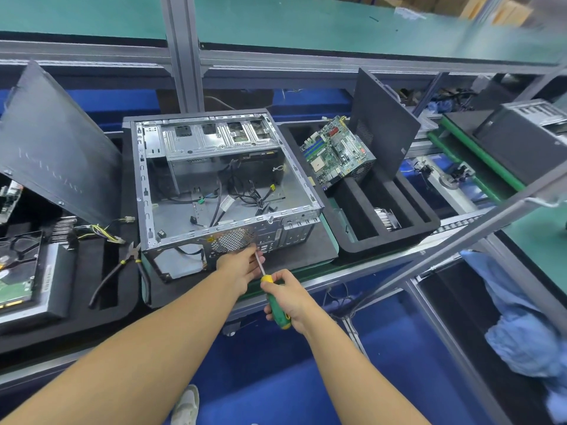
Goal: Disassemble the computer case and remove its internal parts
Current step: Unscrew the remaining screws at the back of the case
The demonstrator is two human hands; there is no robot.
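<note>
The right hand [288,299] grips the green screwdriver [266,279] by its handle. The left hand [241,265] pinches the thin rod at the computer case [233,224].

- At the middle of the frame we find the computer case [227,185] lying on a mat [310,246].
- Left of it lie the cutters [122,265]; at the far left edge sits a hard drive [18,268], with a side panel [58,142] leaning above it.
- Right of the case we see a tray [399,237]; the motherboard [334,150] leans in it, and a second panel [383,124] stands behind.
- Below the case, the left hand [242,265] meets its near wall; the right hand [285,299] grips the screwdriver [270,289] just beneath.
</note>
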